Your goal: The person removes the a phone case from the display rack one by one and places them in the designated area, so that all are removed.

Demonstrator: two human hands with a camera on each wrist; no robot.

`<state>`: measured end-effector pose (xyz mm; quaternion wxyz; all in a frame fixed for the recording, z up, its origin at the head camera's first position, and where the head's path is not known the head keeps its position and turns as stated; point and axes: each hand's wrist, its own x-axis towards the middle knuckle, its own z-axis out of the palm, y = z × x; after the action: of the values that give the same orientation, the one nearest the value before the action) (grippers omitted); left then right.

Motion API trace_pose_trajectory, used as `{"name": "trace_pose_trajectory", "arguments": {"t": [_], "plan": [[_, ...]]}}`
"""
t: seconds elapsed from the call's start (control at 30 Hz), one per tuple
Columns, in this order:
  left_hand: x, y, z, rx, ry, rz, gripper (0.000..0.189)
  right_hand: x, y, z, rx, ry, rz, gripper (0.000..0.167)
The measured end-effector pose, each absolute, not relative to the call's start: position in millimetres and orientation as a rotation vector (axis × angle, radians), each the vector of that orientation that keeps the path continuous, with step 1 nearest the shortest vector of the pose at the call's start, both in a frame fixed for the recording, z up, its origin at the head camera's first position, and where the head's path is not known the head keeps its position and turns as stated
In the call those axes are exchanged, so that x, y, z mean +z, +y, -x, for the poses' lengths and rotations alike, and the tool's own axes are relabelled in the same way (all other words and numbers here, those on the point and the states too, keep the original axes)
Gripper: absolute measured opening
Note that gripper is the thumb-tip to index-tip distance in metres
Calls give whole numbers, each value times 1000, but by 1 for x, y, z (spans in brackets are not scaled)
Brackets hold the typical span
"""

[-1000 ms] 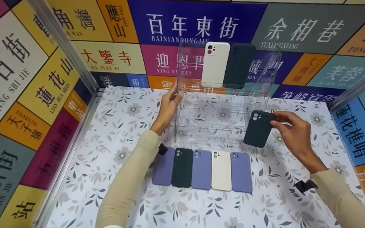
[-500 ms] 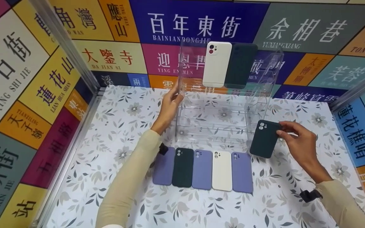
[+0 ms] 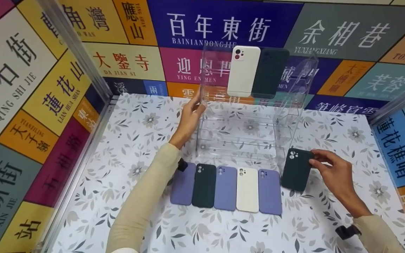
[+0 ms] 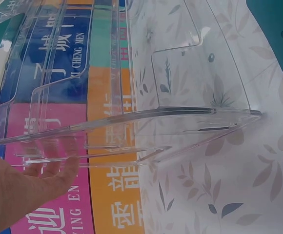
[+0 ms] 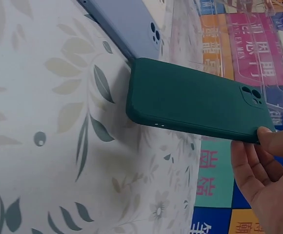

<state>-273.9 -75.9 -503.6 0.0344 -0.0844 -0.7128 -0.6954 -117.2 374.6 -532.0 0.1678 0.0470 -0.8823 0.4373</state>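
My right hand (image 3: 334, 174) pinches a dark green phone case (image 3: 296, 170) by its upper right edge, thumb on the back face. In the right wrist view the green case (image 5: 195, 97) tilts above the tabletop, its lower end close to a purple case (image 5: 124, 27). My left hand (image 3: 189, 116) holds the left side of a clear plastic display stand (image 3: 237, 142); the left wrist view shows the fingers (image 4: 68, 173) at its side panel. A white case (image 3: 244, 72) and a dark green case (image 3: 270, 73) stand side by side on its top tier.
A row of cases lies in front of the stand: purple (image 3: 182, 184), dark green (image 3: 203, 186), purple (image 3: 225, 188), white (image 3: 247, 189) and purple (image 3: 270, 191). Sign-patterned panels (image 3: 220, 23) wall in the flower-print tabletop (image 3: 128, 140) at the back and sides.
My right hand has brought the green case down and slightly right, from beside the stand to the right end of the row. The left hand keeps its hold on the stand.
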Motion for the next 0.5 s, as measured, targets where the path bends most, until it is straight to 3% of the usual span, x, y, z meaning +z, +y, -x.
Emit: {"name": "trace_pose_trajectory", "arguments": {"t": [0.5], "plan": [[-503, -75, 273, -2135, -2182, 257, 64, -560, 386, 103, 1212, -2693, -23, 33]]}}
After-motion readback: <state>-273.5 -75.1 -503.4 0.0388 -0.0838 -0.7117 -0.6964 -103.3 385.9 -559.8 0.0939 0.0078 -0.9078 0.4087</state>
